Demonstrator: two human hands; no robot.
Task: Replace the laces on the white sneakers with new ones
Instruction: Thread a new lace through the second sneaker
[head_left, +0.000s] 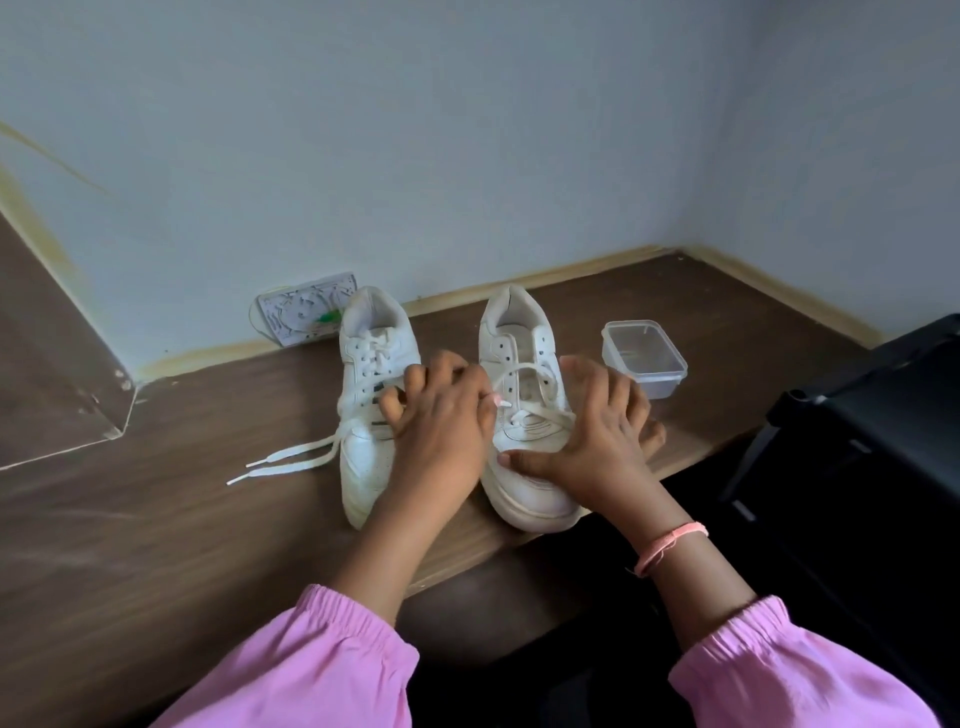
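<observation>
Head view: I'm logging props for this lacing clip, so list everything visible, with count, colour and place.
white sneakers: two, white, side by side on the table, toes toward the person
lace: one, white, trailing from the left sneaker onto the table, both tips lying to its left
lace on the right sneaker: one, white, partly threaded, looped above the eyelets
plastic container: one, clear, open, right of the sneakers
patterned box: one, white with a green bit, leaning on the wall behind the left sneaker
table: one, dark brown wood
chair: one, black, far right
wristband: one, pink, right wrist
sleeves: two, pink
left hand: fingers at the right sneaker's lace
right hand: resting on the right sneaker
</observation>
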